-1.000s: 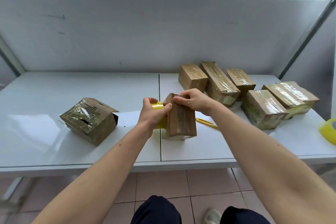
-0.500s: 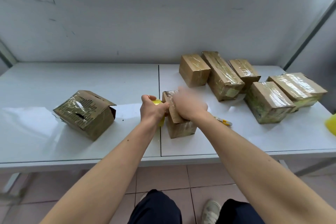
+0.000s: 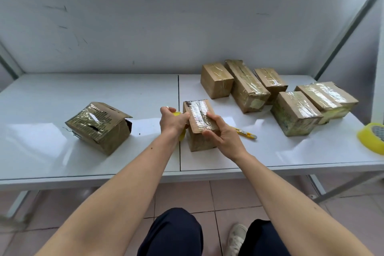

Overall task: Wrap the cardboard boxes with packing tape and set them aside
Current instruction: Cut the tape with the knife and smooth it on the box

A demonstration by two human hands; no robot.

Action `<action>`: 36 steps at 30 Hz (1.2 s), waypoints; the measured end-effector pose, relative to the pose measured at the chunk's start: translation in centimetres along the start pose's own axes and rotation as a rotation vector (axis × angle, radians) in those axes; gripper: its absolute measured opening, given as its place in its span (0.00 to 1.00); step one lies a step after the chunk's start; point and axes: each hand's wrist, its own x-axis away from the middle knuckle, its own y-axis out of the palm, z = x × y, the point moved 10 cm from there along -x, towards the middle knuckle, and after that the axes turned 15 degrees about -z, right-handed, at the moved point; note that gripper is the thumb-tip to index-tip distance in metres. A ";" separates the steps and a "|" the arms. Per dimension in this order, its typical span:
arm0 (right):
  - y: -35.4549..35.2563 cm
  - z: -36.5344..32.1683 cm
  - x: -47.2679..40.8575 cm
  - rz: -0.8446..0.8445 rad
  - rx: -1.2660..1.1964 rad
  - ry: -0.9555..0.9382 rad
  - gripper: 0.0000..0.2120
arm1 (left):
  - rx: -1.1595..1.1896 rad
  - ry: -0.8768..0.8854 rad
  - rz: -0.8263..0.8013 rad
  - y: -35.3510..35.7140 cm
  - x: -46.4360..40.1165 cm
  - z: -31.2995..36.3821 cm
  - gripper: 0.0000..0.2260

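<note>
Holding the small box [image 3: 200, 124] at the table's [image 3: 62, 162] middle, the right hand [image 3: 225, 137] grips it while the left hand [image 3: 172, 120] grips yellow tape [image 3: 182, 131]. Six wrapped boxes [image 3: 295, 114] wait right; torn box [image 3: 99, 127] remains.

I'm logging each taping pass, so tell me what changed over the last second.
The right hand came off the far top edge of the small brown cardboard box and now grips its near right corner. The box, tilted steeply a second ago, now shows its taped top. The left hand still holds the yellow roll of packing tape against the box's left side. The yellow utility knife, the torn box and the wrapped boxes stayed put.
</note>
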 end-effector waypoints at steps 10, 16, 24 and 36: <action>-5.7 -4.5 -4.2 0.075 0.234 0.413 0.33 | -0.071 0.058 -0.190 0.4 3.3 1.4 0.23; -5.3 -4.3 -3.0 0.347 0.330 0.438 0.29 | -0.042 0.058 -0.125 1.1 2.5 0.5 0.25; -5.6 -4.0 -3.9 0.317 0.280 0.459 0.34 | -0.039 0.094 -0.112 1.3 2.5 2.0 0.25; -3.9 -2.3 -9.1 0.262 -0.272 0.090 0.45 | 0.140 0.192 -0.145 -2.7 1.4 3.3 0.20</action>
